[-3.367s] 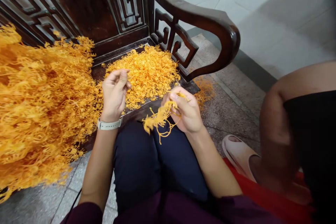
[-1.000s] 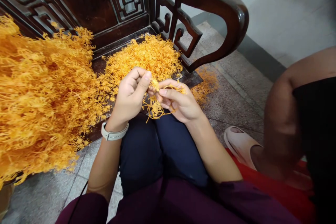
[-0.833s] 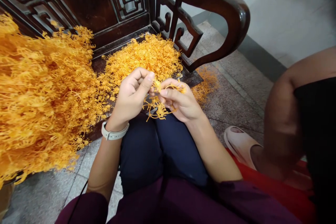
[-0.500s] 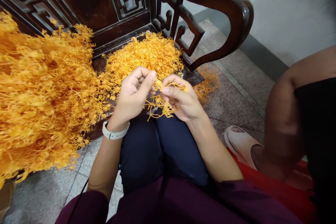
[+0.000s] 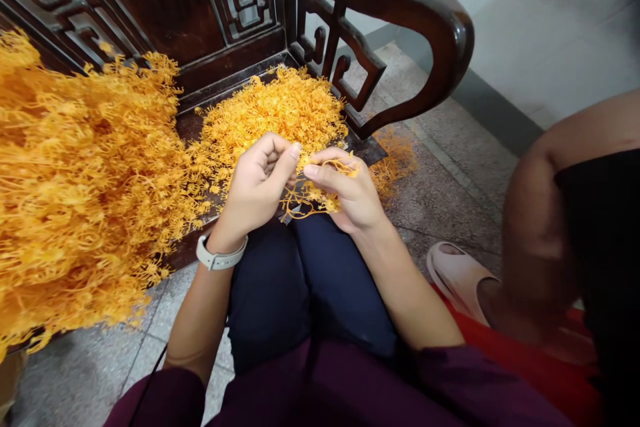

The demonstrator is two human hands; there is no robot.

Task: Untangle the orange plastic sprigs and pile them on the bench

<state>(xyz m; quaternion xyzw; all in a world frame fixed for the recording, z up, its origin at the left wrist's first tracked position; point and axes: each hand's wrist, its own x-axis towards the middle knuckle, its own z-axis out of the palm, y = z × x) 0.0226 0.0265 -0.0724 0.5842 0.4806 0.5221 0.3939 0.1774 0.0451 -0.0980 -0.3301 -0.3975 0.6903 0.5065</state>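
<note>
A small tangle of orange stringy strands hangs between my left hand and my right hand, above my knees. The fingers of both hands pinch it, and my right thumb and fingers hold a loop of it near the top. Just beyond my hands, a heap of the same strands lies on the dark wooden chair seat. A much larger orange mass fills the left side, close to my left hand. A pale watch circles my left wrist.
The carved dark wood armrest curves around the seat's right side. Loose strands lie on the speckled stone floor. At right are another person's bare arm, a pale slipper and red cloth.
Compared with the oldest frame, my hands have come closer together and the tangle sits between them. Over the last half second, the strands have shifted slightly in my fingers.
</note>
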